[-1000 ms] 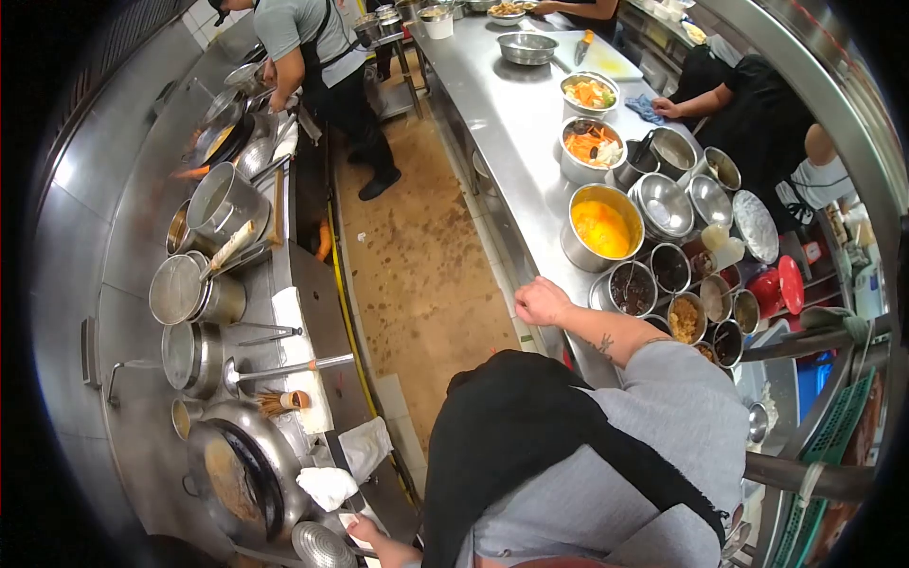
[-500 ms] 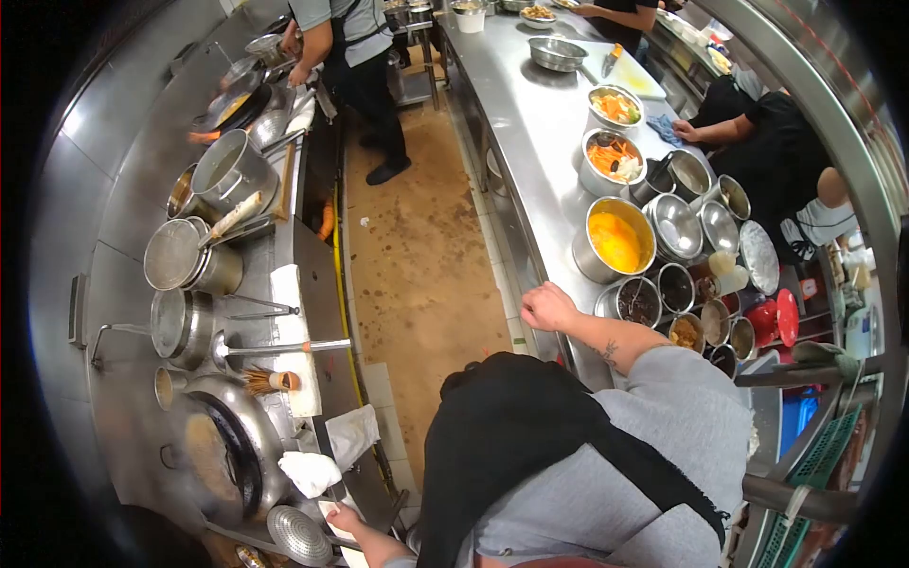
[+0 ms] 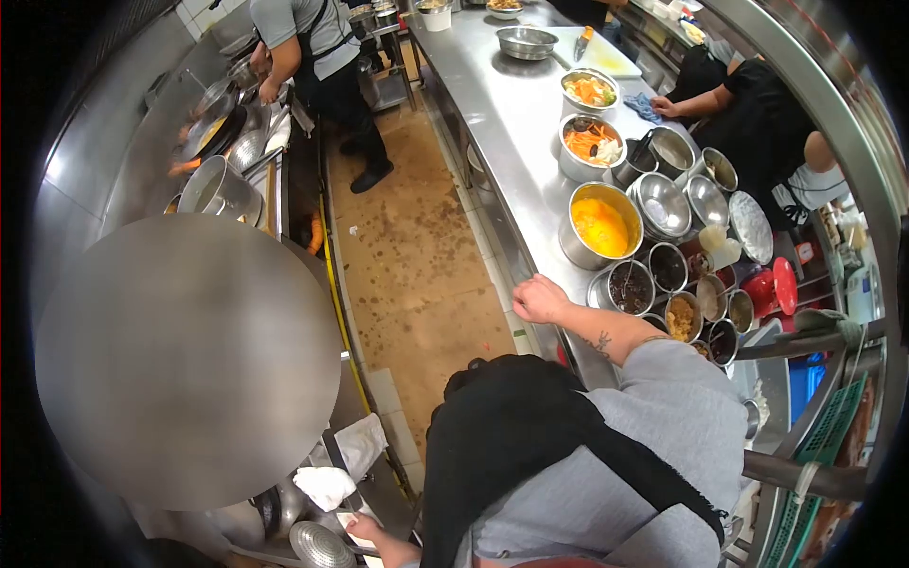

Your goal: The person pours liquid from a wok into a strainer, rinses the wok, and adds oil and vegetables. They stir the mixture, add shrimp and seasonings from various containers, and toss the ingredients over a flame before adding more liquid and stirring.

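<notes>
My right hand (image 3: 540, 299) is curled into a loose fist at the near edge of the steel table (image 3: 516, 170), with nothing showing in it. Just beyond it stands a metal pot of yellow-orange liquid (image 3: 600, 227), and to its right a pot of dark sauce (image 3: 631, 286). Low on the left, my left hand (image 3: 362, 527) has its fingers curled at the stove edge; what they close on is hidden. Beside that hand are a folded white cloth (image 3: 324, 488) and a perforated skimmer (image 3: 322, 545).
A blurred grey disc (image 3: 189, 360) covers much of the stove. Bowls of cut vegetables (image 3: 589, 92), a steel bowl (image 3: 527, 43) and a cutting board (image 3: 611, 57) stand farther up the table. One co-worker (image 3: 322, 57) stands at the far stove; another's hand (image 3: 666, 107) touches a blue cloth (image 3: 642, 108).
The view has shifted slightly, so most things sit a little differently in it. The blurred disc now hides the wok, strainers and ladle seen earlier. Both hands keep about the same places.
</notes>
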The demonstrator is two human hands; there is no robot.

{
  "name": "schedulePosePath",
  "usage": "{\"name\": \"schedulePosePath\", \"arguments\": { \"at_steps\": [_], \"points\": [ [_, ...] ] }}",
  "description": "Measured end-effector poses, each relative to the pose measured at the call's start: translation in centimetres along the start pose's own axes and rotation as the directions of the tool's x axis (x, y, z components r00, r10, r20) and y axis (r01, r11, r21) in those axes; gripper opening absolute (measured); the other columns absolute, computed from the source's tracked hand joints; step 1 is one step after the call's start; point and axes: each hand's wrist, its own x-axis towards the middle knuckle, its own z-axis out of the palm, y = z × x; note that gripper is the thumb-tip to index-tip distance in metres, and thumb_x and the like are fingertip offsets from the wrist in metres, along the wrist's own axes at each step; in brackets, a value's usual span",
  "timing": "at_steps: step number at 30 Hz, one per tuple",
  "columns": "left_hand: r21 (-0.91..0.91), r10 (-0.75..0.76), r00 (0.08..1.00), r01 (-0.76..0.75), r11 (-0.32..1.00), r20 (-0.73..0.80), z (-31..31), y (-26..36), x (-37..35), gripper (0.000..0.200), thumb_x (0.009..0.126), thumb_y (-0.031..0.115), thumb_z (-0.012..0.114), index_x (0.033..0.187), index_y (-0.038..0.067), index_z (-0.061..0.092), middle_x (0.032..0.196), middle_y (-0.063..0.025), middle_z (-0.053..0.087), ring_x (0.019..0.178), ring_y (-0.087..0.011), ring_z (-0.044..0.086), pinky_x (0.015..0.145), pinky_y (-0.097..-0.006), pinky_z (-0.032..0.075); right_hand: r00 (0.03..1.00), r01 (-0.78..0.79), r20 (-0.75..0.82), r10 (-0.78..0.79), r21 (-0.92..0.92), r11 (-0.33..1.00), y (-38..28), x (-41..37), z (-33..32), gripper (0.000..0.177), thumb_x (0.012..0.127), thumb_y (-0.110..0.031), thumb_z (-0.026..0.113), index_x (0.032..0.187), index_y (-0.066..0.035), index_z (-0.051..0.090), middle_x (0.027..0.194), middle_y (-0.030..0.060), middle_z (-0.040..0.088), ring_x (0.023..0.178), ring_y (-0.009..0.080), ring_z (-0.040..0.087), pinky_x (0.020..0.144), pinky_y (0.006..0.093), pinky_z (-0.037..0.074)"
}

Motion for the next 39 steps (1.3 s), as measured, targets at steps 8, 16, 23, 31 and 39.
{"name": "schedulePosePath", "arguments": {
  "at_steps": [8,16,23,31,39],
  "points": [
    [0.080,0.069,0.993,-0.062,0.995,-0.091,1.1,-0.2,0.7,0.046,0.083,0.025,0.067,0.104,-0.014,0.052,0.100,-0.0297,0.062,0.093,-0.0425,0.060,0.087,-0.0445,0.046,0.999,-0.003,0.043,0.007,-0.075,0.997,0.4,0.1,0.8,0.019,0.082,-0.026,0.056,0.074,-0.009,0.061,0.077,0.0093,0.065,0.080,0.0279,0.062,0.081,0.0389,0.043],
    [0.423,0.041,0.971,-0.141,0.895,0.237,0.7,-1.7,3.2,0.051,0.085,0.029,0.063,0.107,-0.016,0.054,0.105,-0.0320,0.062,0.099,-0.0428,0.060,0.091,-0.0445,0.046,1.000,-0.013,-0.010,0.012,-0.068,0.998,0.4,0.0,0.8,0.018,0.081,-0.024,0.058,0.072,-0.009,0.059,0.076,0.0098,0.063,0.081,0.0288,0.062,0.082,0.0404,0.044],
    [0.346,-0.115,0.979,0.051,0.937,0.168,0.6,-2.0,2.4,0.065,0.090,0.043,0.056,0.131,-0.008,0.050,0.137,-0.0233,0.051,0.131,-0.0354,0.044,0.115,-0.0436,0.024,0.993,0.064,-0.101,-0.068,-0.036,0.997,-1.7,1.7,1.4,0.015,0.077,-0.016,0.063,0.068,-0.006,0.058,0.073,0.0134,0.060,0.074,0.0328,0.059,0.073,0.0436,0.043],
    [0.051,-0.197,0.965,0.209,0.977,-0.171,-0.2,3.5,-2.6,0.030,0.076,0.015,0.072,0.097,0.003,0.054,0.098,-0.0209,0.060,0.096,-0.0401,0.058,0.084,-0.0478,0.047,0.996,-0.017,0.085,0.019,-0.028,0.999,-1.4,1.8,1.2,0.023,0.077,-0.019,0.067,0.066,-0.001,0.058,0.068,0.0193,0.061,0.068,0.0424,0.059,0.065,0.0517,0.045],
    [-0.433,-0.396,0.918,0.361,0.826,0.010,0.1,2.2,-1.6,0.027,0.082,0.023,0.071,0.095,0.003,0.057,0.089,-0.0161,0.064,0.084,-0.0311,0.063,0.076,-0.0402,0.050,0.922,0.246,0.173,-0.347,0.431,0.868,-21.2,15.0,10.5,0.020,0.085,-0.017,0.065,0.085,0.003,0.066,0.072,0.0208,0.065,0.068,0.0334,0.067,0.063,0.0389,0.051]
  ]
}}
